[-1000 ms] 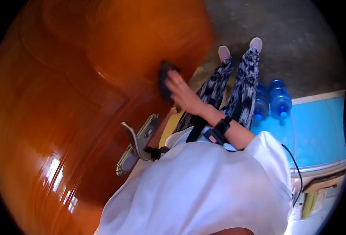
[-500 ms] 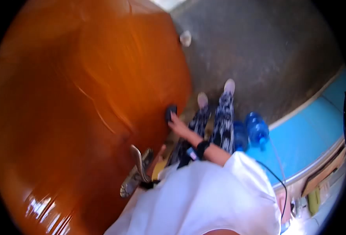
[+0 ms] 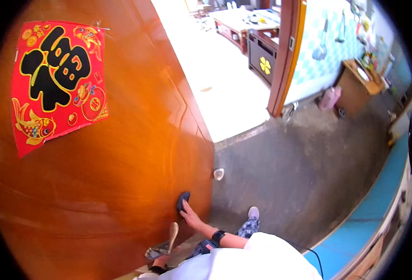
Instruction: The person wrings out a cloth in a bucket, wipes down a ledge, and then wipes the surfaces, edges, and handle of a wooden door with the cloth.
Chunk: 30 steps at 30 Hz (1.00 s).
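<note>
My right hand (image 3: pixel 193 219) presses a small black pad (image 3: pixel 183 200) against the glossy orange-brown wooden door (image 3: pixel 136 186); I cannot make out whether it is cloth or sponge. Below it, a metal door handle (image 3: pixel 173 237) sticks out from the door. My left hand (image 3: pixel 161 262) is low beside the handle's plate, its fingers mostly hidden, so its grip does not show. A red paper decoration (image 3: pixel 59 84) with a large black character and golden fish is stuck higher up on the door.
A small whitish stopper (image 3: pixel 219 174) is by the door's edge on the grey floor (image 3: pixel 280 182). Past the doorway frame (image 3: pixel 287 56) is a bright room with a table (image 3: pixel 243 23). A pink bag (image 3: pixel 329 98) and a wooden cabinet (image 3: pixel 357 88) stand further right, beyond blue tiles (image 3: pixel 350 233).
My view has tilted up, bringing the red decoration and the doorway into sight; the blue water bottles have left it. My right hand still has the black pad on the door, now further from its edge.
</note>
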### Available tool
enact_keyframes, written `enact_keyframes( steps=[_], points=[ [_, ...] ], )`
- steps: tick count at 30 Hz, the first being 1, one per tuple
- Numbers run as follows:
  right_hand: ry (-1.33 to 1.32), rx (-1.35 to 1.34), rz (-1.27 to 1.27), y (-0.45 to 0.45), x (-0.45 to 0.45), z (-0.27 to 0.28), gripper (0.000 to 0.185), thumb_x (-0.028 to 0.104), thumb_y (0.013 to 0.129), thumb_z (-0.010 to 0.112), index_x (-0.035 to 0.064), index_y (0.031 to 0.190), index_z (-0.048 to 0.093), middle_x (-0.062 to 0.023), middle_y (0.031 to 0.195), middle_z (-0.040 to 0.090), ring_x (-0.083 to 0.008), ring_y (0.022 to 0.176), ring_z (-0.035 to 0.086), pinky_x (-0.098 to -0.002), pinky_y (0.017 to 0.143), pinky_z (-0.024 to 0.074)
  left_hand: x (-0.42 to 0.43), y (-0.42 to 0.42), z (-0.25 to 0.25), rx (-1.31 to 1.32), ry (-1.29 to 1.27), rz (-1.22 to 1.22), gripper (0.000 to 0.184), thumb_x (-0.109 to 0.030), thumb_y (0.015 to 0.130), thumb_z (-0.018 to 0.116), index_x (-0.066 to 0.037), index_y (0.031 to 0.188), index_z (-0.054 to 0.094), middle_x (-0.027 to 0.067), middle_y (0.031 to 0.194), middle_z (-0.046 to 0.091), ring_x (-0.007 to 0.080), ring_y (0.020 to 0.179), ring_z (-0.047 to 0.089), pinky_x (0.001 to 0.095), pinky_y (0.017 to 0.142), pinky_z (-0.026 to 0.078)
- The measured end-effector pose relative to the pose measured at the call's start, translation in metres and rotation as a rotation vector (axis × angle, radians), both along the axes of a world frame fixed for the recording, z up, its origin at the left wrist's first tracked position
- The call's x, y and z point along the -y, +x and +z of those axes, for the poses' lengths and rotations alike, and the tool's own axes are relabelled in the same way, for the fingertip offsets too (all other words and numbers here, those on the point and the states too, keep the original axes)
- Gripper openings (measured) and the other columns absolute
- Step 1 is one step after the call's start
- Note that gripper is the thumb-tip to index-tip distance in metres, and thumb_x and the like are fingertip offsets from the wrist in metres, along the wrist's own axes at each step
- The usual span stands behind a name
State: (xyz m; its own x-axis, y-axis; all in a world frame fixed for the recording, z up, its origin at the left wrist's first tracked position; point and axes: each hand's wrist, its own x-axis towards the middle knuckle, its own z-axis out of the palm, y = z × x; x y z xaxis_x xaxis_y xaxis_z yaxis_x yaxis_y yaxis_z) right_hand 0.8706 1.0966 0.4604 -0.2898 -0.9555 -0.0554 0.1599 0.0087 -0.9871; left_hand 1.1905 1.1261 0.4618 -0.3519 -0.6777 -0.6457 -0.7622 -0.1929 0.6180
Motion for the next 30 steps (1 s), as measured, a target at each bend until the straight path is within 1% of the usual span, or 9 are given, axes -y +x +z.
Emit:
enact_keyframes(
  steps=[2, 4, 8, 9, 13, 20, 24, 27, 30],
  points=[
    [0.01, 0.17, 0.143, -0.005, -0.012, -0.009, 0.062, 0.022, 0.094, 0.048, -0.0017, 0.144, 0.02, -0.0145, 0.152, 0.019, -0.0238, 0.14, 0.016, -0.0295, 0.113, 0.0115, -0.011, -0.019, -0.025, -0.085, -0.165, 0.163, 0.058, -0.014, 0.074, 0.075, -0.001, 0.125, 0.05, 0.0081, 0.123, 0.054, 0.021, 0.108, 0.053, 0.0386, 0.09, 0.046],
    [0.374, 0.405, 0.325, -0.017, -0.02, 0.026, 0.063, 0.024, 0.095, 0.048, 0.0, 0.145, 0.019, -0.0103, 0.152, 0.021, -0.0214, 0.138, 0.02, -0.0292, 0.112, 0.0136, -0.025, -0.038, -0.046, -0.164, -0.307, 0.385, 0.058, -0.013, 0.074, 0.075, -0.001, 0.125, 0.05, 0.008, 0.122, 0.054, 0.0209, 0.108, 0.053, 0.0387, 0.09, 0.046],
    [0.189, 0.66, 0.198, -0.036, 0.01, 0.05, 0.066, 0.029, 0.097, 0.045, 0.0015, 0.147, 0.011, -0.0077, 0.152, 0.018, -0.0201, 0.138, 0.018, -0.0278, 0.111, 0.015, -0.052, -0.149, 0.089, -0.273, -0.269, 0.99, 0.049, -0.003, 0.074, 0.074, 0.002, 0.118, 0.053, 0.008, 0.116, 0.055, 0.0192, 0.102, 0.053, 0.0301, 0.089, 0.044],
    [0.169, 0.602, 0.172, -0.053, 0.024, 0.064, 0.066, 0.029, 0.097, 0.044, 0.0017, 0.147, 0.01, -0.0078, 0.152, 0.018, -0.02, 0.139, 0.017, -0.0278, 0.111, 0.0144, -0.057, -0.133, 0.057, -0.356, -0.342, 1.019, 0.047, -0.004, 0.074, 0.074, 0.002, 0.116, 0.053, 0.0082, 0.115, 0.055, 0.0188, 0.1, 0.054, 0.0302, 0.089, 0.044],
    [0.053, 0.391, 0.048, -0.103, 0.095, 0.08, 0.063, 0.027, 0.097, 0.04, 0.0011, 0.146, 0.01, -0.0126, 0.154, 0.011, -0.0242, 0.141, 0.011, -0.0301, 0.113, 0.0105, -0.048, -0.079, -0.008, -0.256, -0.335, 0.986, 0.044, -0.006, 0.075, 0.074, 0.003, 0.114, 0.054, 0.0073, 0.111, 0.058, 0.0186, 0.099, 0.055, 0.0306, 0.087, 0.044],
    [-0.001, -0.004, 0.001, -0.056, 0.071, 0.07, 0.065, 0.028, 0.096, 0.043, -0.001, 0.145, 0.011, -0.0241, 0.151, 0.006, -0.0346, 0.141, 0.009, -0.0343, 0.113, 0.0126, -0.052, -0.115, 0.039, -0.249, -0.442, 0.955, 0.035, -0.008, 0.073, 0.075, 0.003, 0.102, 0.06, 0.0084, 0.1, 0.063, 0.0189, 0.093, 0.059, 0.0318, 0.083, 0.047],
    [-0.09, -0.098, -0.007, -0.068, 0.069, 0.108, 0.038, 0.001, 0.093, 0.034, -0.0099, 0.129, 0.028, -0.0315, 0.147, 0.009, -0.05, 0.135, 0.012, -0.044, 0.113, 0.0139, -0.054, -0.114, 0.045, -0.15, -0.624, 0.826, 0.024, -0.006, 0.075, 0.067, 0.004, 0.096, 0.06, 0.0121, 0.094, 0.065, 0.0222, 0.088, 0.062, 0.0328, 0.079, 0.048],
    [-0.147, -0.835, -0.198, -0.094, 0.144, 0.036, 0.043, -0.006, 0.087, 0.034, -0.0073, 0.129, 0.031, -0.0347, 0.144, 0.015, -0.0462, 0.135, 0.016, -0.0447, 0.113, 0.0179, -0.058, -0.095, 0.016, -0.134, -0.606, 0.797, 0.021, -0.006, 0.078, 0.063, 0.004, 0.096, 0.06, 0.0124, 0.093, 0.065, 0.0234, 0.089, 0.062, 0.0331, 0.079, 0.048],
    [-0.17, -0.67, -0.187, -0.121, 0.172, 0.022, 0.04, -0.003, 0.091, 0.035, -0.0058, 0.131, 0.031, -0.0311, 0.146, 0.013, -0.0449, 0.136, 0.015, -0.0425, 0.113, 0.0174, -0.064, -0.102, 0.032, -0.17, -0.576, 0.829, 0.02, -0.007, 0.08, 0.061, 0.002, 0.098, 0.06, 0.011, 0.095, 0.064, 0.0242, 0.09, 0.061, 0.0331, 0.079, 0.048]
  ],
)
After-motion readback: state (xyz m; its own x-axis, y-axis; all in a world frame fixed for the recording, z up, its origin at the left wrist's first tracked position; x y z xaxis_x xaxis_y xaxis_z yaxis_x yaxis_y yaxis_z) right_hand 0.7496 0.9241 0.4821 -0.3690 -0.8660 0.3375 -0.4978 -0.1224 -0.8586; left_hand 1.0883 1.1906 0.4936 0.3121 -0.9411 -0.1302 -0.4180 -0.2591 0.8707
